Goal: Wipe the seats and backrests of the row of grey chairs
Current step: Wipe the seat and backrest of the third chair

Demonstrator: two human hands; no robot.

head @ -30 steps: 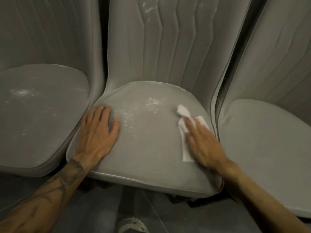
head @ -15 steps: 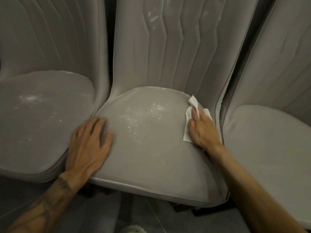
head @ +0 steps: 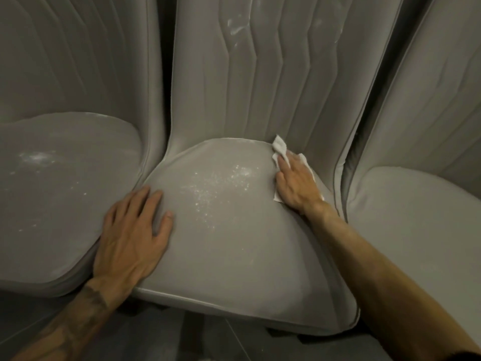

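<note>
Three grey chairs stand side by side. On the middle seat [head: 234, 251] lies a patch of white dust [head: 218, 186] near its centre. My right hand [head: 296, 186] presses a white cloth [head: 280, 148] flat against the seat's back right corner, where seat meets backrest [head: 273, 82]. The fingers are straight over the cloth. My left hand [head: 132, 235] rests flat on the seat's left edge, fingers spread. White smears mark the upper backrest. The left chair's seat [head: 52, 194] also carries white dust.
The right chair's seat [head: 416, 217] shows no dust. Dark narrow gaps separate the chairs. A dark floor [head: 195, 337] runs along the bottom, below the seat fronts.
My right hand has slid the cloth from the seat's right middle back to the rear right corner. The left hand has stayed on the left edge. The view has moved closer.
</note>
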